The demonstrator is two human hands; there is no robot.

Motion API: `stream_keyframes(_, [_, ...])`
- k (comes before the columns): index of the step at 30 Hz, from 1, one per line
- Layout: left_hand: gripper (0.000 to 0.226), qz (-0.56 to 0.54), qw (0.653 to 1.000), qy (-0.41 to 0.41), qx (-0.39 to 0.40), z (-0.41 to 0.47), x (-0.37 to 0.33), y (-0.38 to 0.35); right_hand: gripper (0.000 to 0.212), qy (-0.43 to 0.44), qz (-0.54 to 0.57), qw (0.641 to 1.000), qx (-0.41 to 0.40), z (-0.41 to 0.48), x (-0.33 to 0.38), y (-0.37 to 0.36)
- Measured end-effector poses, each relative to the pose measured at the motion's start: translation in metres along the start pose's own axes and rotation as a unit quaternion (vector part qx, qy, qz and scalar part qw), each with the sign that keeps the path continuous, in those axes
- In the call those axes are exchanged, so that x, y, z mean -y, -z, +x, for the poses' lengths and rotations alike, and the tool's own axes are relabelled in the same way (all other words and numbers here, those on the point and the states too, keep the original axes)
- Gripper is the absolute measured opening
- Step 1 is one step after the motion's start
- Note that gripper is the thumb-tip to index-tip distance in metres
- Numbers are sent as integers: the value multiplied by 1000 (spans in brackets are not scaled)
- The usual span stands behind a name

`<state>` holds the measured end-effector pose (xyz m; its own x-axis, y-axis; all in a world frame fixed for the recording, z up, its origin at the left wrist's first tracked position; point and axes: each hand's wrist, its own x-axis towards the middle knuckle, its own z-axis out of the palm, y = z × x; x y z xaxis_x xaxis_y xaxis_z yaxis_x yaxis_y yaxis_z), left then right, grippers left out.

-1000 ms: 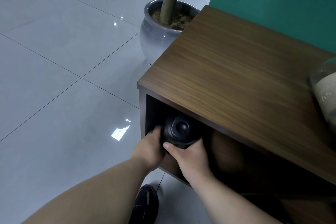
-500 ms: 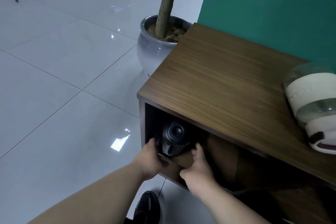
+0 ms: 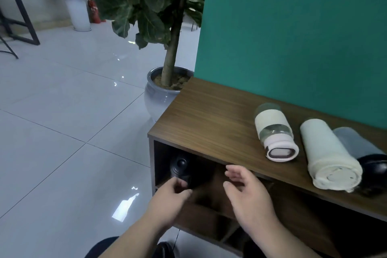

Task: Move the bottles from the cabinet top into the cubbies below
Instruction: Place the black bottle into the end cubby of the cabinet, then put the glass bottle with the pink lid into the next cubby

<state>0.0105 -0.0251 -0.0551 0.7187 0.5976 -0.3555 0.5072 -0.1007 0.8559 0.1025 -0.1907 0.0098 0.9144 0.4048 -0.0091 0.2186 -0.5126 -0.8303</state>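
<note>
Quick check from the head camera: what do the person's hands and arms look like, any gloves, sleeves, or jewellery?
Both the left hand and right hand are bare: no gloves, no rings showing. The forearms are uncovered as far as the frame reaches, with no sleeves, watch or wristband visible.

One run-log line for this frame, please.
black bottle: lying in upper-left cubby | left hand: open, at cubby mouth | right hand: open, empty | cabinet top: three bottles lying

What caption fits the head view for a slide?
Both hands, left and right, open at the top-left cubby holding a black bottle; three bottles lie on the cabinet top.
</note>
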Motion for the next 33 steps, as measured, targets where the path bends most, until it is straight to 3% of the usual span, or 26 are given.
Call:
stream_keyframes(3, [2, -36, 998, -50, 5, -19, -17, -10, 37, 52, -14, 993, -105, -3, 28, 41])
stream_keyframes(6, [5, 14, 993, -104, 56, -25, -14, -16, 33, 80, -76, 977, -182, 1, 47, 71])
stream_keyframes(8, [6, 52, 988, -108, 99, -23, -11, -17, 49, 73, -152, 960, -222, 11, 50, 79])
stream_keyframes(11, [6, 74, 981, -122, 130, -14, -11, -19, 81, 9, -200, 953, -226, 33, 44, 80])
stream_keyframes(13, [6, 78, 978, -136, 135, -7, -12, -20, 92, -29, -194, 957, -212, 45, 38, 75])
stream_keyframes(17, [7, 80, 976, -140, 145, 1, -10, -20, 93, -75, -170, 957, -224, 60, 26, 65])
stream_keyframes(22, [11, 65, 979, -137, 136, 2, -13, -15, 79, -67, -140, 954, -257, 60, 25, 65])
stream_keyframes(26, [5, 50, 984, -122, 117, -4, -15, -9, 70, -25, -70, 966, -246, 40, 45, 73])
stream_keyframes(29, [5, 3, 989, -92, 119, -8, -15, -1, 58, 44, -28, 980, -194, 14, 63, 79])
stream_keyframes(33, [42, -40, 982, -78, 169, -12, -9, 4, 59, 121, -48, 989, -66, -18, 65, 86])
